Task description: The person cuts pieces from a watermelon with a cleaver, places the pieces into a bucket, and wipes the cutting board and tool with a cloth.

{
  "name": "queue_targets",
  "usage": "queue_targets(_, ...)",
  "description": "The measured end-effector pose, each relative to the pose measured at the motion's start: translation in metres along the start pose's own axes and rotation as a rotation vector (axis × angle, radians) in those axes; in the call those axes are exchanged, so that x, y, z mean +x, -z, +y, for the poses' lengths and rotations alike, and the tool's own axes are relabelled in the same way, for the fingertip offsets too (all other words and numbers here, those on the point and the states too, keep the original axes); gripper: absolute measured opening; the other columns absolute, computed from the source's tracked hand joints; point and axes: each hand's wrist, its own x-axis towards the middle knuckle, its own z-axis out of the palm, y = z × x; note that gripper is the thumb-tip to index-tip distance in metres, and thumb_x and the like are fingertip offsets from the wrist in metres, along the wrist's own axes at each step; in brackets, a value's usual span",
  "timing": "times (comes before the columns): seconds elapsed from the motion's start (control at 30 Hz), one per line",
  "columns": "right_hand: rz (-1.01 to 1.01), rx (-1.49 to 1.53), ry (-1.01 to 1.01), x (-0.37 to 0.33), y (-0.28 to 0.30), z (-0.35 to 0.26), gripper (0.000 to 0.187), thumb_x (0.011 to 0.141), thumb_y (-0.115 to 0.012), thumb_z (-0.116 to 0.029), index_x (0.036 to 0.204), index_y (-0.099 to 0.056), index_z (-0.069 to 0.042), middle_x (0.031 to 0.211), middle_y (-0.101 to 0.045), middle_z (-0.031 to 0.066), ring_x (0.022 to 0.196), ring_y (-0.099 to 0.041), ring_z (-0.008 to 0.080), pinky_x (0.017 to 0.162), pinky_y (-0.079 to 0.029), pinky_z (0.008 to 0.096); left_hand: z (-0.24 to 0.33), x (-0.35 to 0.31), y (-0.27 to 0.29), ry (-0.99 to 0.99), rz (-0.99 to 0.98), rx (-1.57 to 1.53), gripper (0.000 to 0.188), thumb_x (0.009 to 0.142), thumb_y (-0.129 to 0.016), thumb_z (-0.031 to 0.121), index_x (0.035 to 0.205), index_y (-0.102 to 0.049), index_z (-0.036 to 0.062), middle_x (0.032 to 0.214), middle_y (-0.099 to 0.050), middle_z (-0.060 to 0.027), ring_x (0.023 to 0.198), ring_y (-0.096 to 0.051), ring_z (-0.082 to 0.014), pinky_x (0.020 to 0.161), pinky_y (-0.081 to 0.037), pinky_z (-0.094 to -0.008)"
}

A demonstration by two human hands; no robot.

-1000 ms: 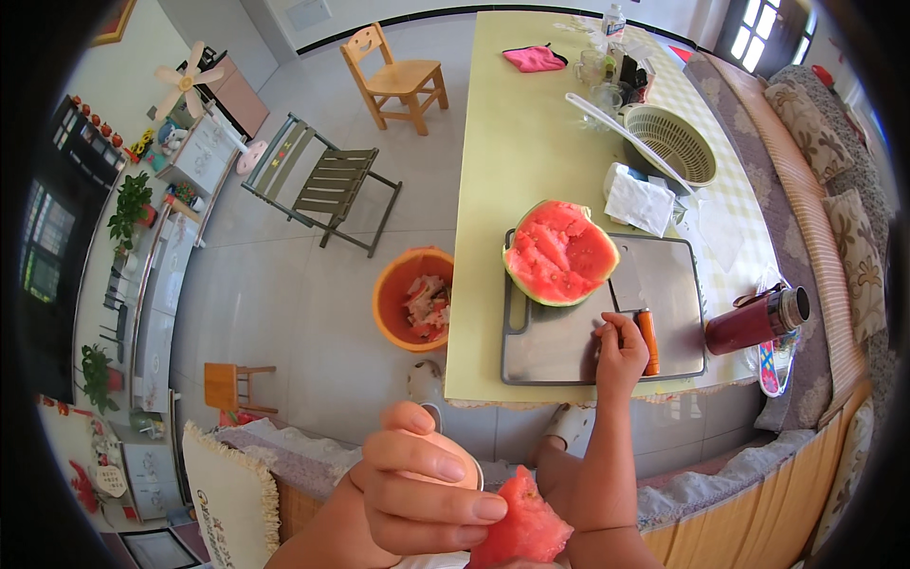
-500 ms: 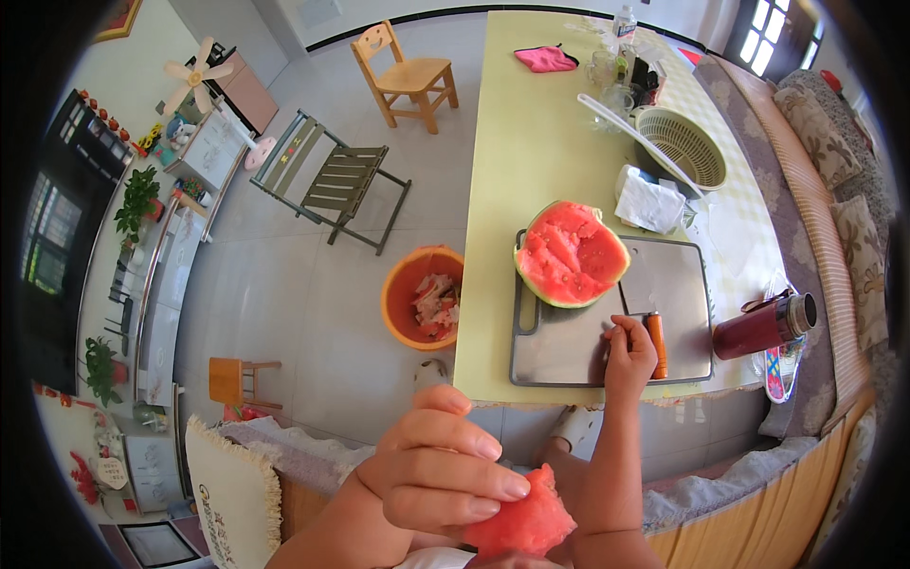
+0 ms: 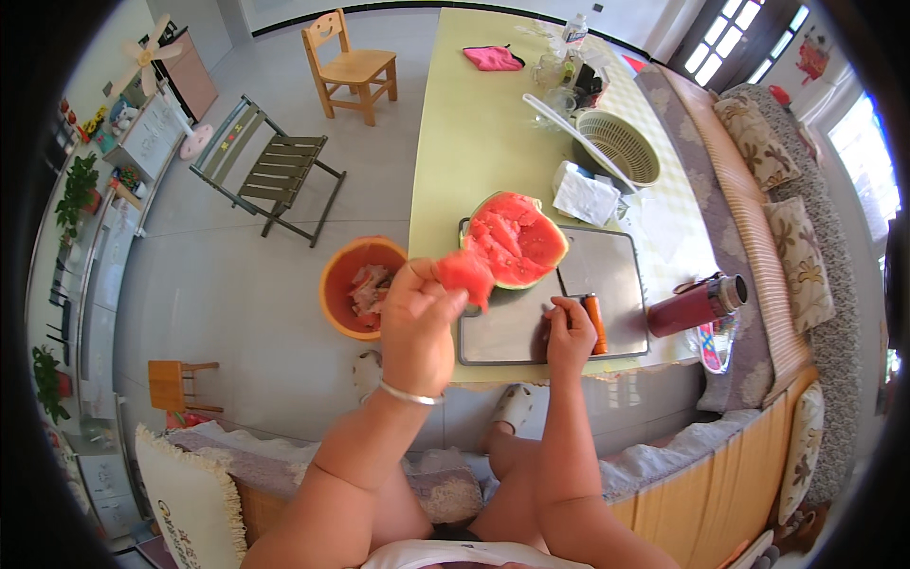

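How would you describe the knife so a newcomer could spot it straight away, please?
On the yellow-green table lies a steel cutting board. At its near edge, under the right hand, sits the knife, the only thing there with an orange handle.

Half watermelon (image 3: 517, 240) on cutting board (image 3: 607, 284), bucket (image 3: 358, 287) left, apparently on floor

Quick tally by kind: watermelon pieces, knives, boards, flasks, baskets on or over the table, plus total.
Watermelon: 2, the half on the board and the piece in the left hand
Knife: 1, by the right hand
Cutting board: 1
Flask: 1
Basket: 1
Total: 6
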Motion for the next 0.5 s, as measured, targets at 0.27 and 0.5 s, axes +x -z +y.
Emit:
queue_targets(0.27,0.045,0.298,-0.001,0.000,-0.001,-0.005,0.014,0.094,-0.055,-0.003,0.101,-0.067,0.000,0.080,-0.064,0.0016,0.062,-0.051,0.0040,0.053,-0.041,0.0184,0.007,0.018,0.046,0.118,0.111,-0.171,0.023,0.084,-0.063,0.009,0.107,-0.059,0.0076,0.111,-0.063,-0.0054,0.100,-0.057,-0.0154,0.090,-0.043,-0.0327)
queue_targets(0.5,-0.013,-0.038,0.136,0.100,-0.003,-0.066,0.019,0.090,-0.055,-0.006,0.106,-0.066,-0.005,0.083,-0.064,0.0070,0.069,-0.058,0.0130,0.060,-0.046,0.0263,0.031,0.015,0.047,0.106,0.137,-0.269,0.022,0.084,-0.064,0.011,0.106,-0.060,0.0100,0.111,-0.063,-0.0030,0.100,-0.056,-0.0141,0.091,-0.041,-0.0322)
